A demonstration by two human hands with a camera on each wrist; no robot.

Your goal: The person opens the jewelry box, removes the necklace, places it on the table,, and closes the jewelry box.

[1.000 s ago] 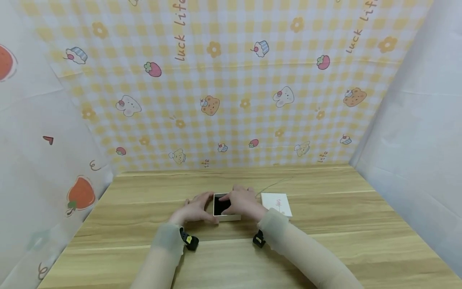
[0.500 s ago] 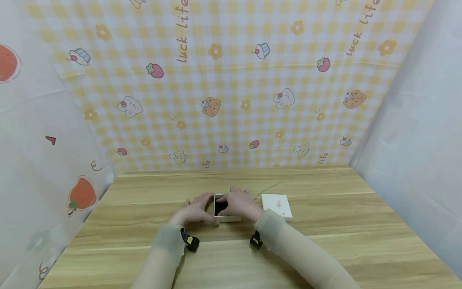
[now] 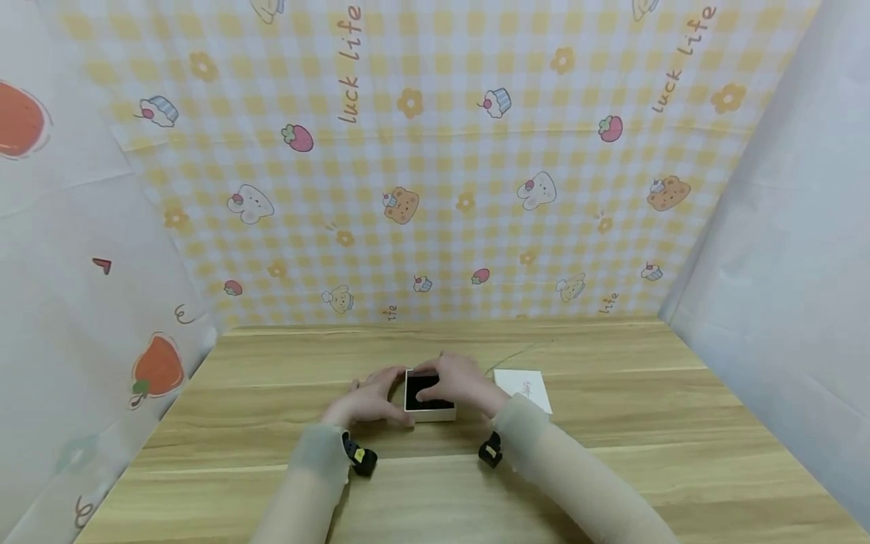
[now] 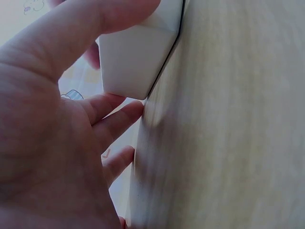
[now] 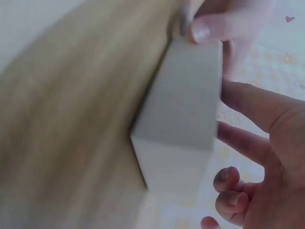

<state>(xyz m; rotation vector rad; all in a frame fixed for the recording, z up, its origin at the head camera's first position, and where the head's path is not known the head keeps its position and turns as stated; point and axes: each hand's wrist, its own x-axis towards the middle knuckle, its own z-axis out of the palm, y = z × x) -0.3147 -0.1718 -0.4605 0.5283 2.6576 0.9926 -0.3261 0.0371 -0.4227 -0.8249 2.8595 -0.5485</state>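
A small white box (image 3: 430, 415) with a black lining (image 3: 420, 392) sits on the wooden table, its top uncovered. My left hand (image 3: 367, 399) holds the box at its left end, thumb along the near wall and fingers by the far corner. In the left wrist view, the thumb lies across the white wall of the box. Over the right part of the opening is my right hand (image 3: 465, 381). Its thumb and index finger reach apart over the rim into the box; in the right wrist view their tips are hidden behind the wall. The other fingers hang loosely curled.
A white lid (image 3: 532, 387) with a small pink print lies right of the box, partly behind my right forearm. Behind it, a thin greenish strand (image 3: 510, 357) lies on the table (image 3: 272, 378). A yellow checked cloth (image 3: 435, 166) rises at the back edge.
My right hand has shifted slightly right and spread its thumb and index finger, exposing more black lining. My left hand stays at the box. The head view has tilted slightly up.
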